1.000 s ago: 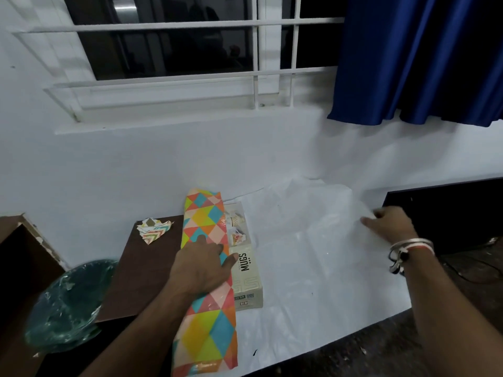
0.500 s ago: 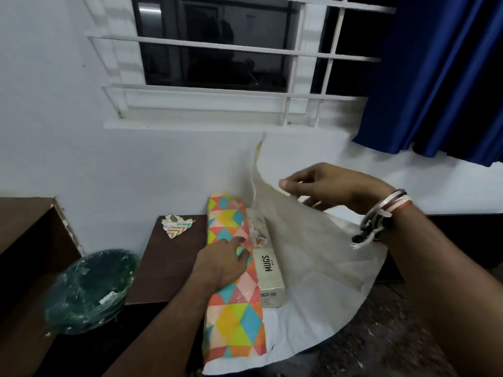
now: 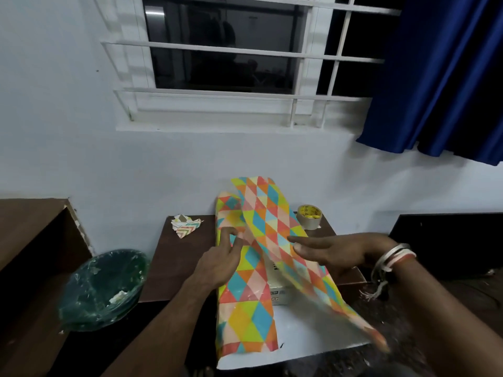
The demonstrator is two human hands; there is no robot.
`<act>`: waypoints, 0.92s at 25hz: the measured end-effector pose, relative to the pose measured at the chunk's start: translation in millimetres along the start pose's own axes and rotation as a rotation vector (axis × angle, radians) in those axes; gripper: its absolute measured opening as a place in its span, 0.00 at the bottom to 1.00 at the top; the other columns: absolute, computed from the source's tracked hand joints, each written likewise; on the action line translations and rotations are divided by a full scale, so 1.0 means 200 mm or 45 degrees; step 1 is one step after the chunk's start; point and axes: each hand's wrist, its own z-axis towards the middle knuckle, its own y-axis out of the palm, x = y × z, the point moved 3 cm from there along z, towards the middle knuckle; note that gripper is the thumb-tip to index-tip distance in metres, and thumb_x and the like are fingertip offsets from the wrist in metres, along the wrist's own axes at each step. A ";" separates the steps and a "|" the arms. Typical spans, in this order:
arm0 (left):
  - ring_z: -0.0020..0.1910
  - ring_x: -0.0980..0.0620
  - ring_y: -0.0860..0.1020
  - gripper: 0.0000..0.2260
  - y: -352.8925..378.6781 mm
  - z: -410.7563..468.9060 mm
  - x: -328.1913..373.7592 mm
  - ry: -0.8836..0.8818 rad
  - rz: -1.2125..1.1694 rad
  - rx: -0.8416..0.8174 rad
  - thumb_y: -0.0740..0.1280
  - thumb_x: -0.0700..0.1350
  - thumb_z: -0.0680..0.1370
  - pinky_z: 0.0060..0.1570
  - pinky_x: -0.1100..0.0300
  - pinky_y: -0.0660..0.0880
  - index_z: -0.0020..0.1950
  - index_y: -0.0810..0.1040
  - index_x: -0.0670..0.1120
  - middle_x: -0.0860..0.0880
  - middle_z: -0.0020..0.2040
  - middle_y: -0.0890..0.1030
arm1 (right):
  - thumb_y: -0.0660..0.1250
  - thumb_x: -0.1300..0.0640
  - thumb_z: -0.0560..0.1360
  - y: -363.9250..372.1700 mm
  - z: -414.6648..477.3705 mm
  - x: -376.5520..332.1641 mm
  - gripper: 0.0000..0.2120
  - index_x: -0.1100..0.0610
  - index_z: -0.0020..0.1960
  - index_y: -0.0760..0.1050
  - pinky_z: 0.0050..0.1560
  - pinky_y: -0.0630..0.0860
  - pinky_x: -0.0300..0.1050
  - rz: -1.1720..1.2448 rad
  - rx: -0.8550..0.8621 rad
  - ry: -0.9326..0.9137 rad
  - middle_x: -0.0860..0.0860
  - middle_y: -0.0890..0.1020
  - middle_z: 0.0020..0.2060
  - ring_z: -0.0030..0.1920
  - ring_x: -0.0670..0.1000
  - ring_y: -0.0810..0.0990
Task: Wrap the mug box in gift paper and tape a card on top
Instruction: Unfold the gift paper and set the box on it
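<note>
Right flap of gift paper [image 3: 272, 213], raised a moment ago, now drapes the mug box [image 3: 279, 293] mid bench [image 3: 177, 257]. Our left hand [image 3: 217, 265] rests loosely on the left flap; right hand [image 3: 334, 254], fingers straight, guides. Taping next, we judge.

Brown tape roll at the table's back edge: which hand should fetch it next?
Right, likely. The brown tape roll lies just beyond the right hand, whose fingers are straight. The left hand presses a flap of the triangle-patterned gift paper down and would have to cross the wrap.
</note>
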 end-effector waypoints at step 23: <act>0.60 0.52 0.78 0.15 0.40 0.88 0.68 0.750 0.226 0.033 0.69 0.53 0.78 0.60 0.56 0.73 0.64 0.80 0.53 0.51 0.59 0.81 | 0.69 0.51 0.76 0.22 0.53 0.29 0.10 0.47 0.55 0.85 0.54 0.78 0.38 0.247 0.780 -0.441 0.39 0.82 0.49 0.49 0.41 0.81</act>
